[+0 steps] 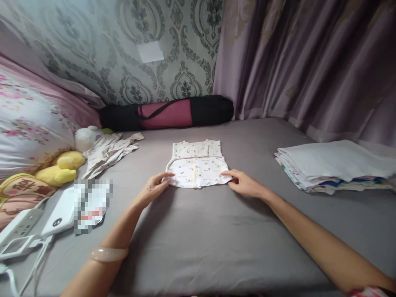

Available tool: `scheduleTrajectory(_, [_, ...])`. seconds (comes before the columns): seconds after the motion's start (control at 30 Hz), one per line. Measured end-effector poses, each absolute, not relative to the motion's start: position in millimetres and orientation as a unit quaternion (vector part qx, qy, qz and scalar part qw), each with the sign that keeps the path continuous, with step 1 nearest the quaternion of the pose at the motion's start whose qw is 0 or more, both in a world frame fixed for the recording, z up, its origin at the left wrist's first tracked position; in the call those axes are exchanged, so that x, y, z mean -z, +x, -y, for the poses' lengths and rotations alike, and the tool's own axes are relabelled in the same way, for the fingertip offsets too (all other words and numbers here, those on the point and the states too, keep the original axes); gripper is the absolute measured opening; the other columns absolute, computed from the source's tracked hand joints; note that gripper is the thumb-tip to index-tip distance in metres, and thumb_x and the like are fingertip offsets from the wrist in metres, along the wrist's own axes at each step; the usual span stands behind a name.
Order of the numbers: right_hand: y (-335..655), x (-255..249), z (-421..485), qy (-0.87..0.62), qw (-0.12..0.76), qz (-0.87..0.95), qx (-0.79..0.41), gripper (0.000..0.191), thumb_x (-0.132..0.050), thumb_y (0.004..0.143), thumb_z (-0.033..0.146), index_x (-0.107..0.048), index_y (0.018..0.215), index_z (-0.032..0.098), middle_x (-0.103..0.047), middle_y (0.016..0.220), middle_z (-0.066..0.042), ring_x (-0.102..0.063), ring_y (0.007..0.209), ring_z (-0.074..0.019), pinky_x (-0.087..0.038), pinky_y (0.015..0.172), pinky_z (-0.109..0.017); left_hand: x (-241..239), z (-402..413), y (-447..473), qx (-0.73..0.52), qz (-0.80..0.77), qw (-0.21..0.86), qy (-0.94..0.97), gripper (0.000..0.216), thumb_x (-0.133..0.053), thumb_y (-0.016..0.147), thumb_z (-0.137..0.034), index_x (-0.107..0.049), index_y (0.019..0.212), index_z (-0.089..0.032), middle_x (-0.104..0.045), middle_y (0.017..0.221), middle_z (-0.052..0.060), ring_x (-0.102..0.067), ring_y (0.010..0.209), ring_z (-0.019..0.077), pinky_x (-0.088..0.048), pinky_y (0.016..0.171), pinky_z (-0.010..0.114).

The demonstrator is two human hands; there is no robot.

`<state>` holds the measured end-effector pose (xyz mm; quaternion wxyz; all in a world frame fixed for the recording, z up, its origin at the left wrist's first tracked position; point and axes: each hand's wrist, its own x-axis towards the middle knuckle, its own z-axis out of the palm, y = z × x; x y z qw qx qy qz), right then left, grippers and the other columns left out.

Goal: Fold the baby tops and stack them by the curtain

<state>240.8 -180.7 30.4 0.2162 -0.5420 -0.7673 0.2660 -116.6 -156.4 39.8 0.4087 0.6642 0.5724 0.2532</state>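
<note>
A small white baby shirt with a sparse print and a cream button strip lies on the grey bed sheet. Its far part is folded over, making a straight crease across it. My left hand pinches the near left corner of the shirt between thumb and fingers. At the near right corner, my right hand grips the cloth in the same way. The near edge between both hands lies low, close to the sheet.
On the right sits a stack of folded cloths. A crumpled garment, yellow plush toy, white power bank and power strip lie left. A black-and-red rolled bag lies along the wall.
</note>
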Motion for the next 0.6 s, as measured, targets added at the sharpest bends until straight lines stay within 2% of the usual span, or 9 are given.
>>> scheduleTrajectory(0.1, [243,-32,185,-0.503,0.179,0.835,-0.130,0.045,-0.044,0.081,0.004,-0.063,0.119,0.020,-0.061,0.102,-0.007,-0.058,0.087,-0.0168,-0.045,0.079,-0.027,-31,157,-124,-0.215,-0.546,0.320,0.744,0.045,-0.052,0.074,-0.024,-0.061,0.118,-0.020,-0.058,0.087,0.002,-0.054,0.069,0.0145,-0.048,0.067,0.027])
scheduleTrajectory(0.23, [241,-31,177,-0.484,0.139,0.863,0.043,0.032,-0.043,0.090,0.008,-0.070,0.101,0.020,-0.061,0.108,-0.012,-0.056,0.101,-0.0237,-0.044,0.089,-0.037,-15,152,-126,-0.190,-0.515,0.085,0.832,0.043,-0.043,0.078,-0.013,-0.063,0.116,-0.022,-0.056,0.103,0.009,-0.056,0.092,0.0214,-0.048,0.087,0.036])
scheduleTrajectory(0.33, [241,-27,167,-0.434,0.150,0.887,0.049,0.040,-0.041,0.090,0.005,-0.067,0.116,0.021,-0.056,0.133,-0.012,-0.048,0.125,-0.0252,-0.036,0.106,-0.045,-15,148,-123,-0.160,-0.477,-0.031,0.864,0.042,-0.040,0.086,-0.012,-0.064,0.119,-0.024,-0.052,0.132,0.013,-0.047,0.123,0.0296,-0.038,0.103,0.048])
scheduleTrajectory(0.4, [242,-26,161,-0.396,0.147,0.906,0.014,0.048,-0.037,0.092,0.003,-0.061,0.128,0.023,-0.049,0.145,-0.008,-0.040,0.136,-0.0215,-0.030,0.113,-0.045,-21,145,-122,-0.130,-0.425,-0.042,0.895,0.044,-0.038,0.090,-0.012,-0.060,0.126,-0.027,-0.047,0.145,0.009,-0.034,0.138,0.0292,-0.025,0.113,0.053])
scheduleTrajectory(0.47, [244,-25,159,-0.379,0.134,0.915,-0.037,0.050,-0.036,0.093,0.004,-0.057,0.133,0.026,-0.049,0.147,-0.004,-0.041,0.137,-0.0183,-0.031,0.115,-0.043,-27,142,-122,-0.087,-0.363,-0.007,0.928,0.046,-0.037,0.092,-0.012,-0.056,0.131,-0.028,-0.050,0.145,0.005,-0.034,0.141,0.0236,-0.018,0.118,0.051])
scheduleTrajectory(0.6, [250,-25,158,-0.399,0.131,0.900,-0.117,0.051,-0.039,0.092,0.004,-0.061,0.130,0.029,-0.055,0.140,-0.001,-0.050,0.130,-0.0171,-0.036,0.114,-0.041,-36,137,-125,-0.065,-0.320,0.076,0.942,0.050,-0.038,0.088,-0.009,-0.055,0.132,-0.023,-0.055,0.141,0.007,-0.047,0.133,0.0185,-0.027,0.118,0.043])
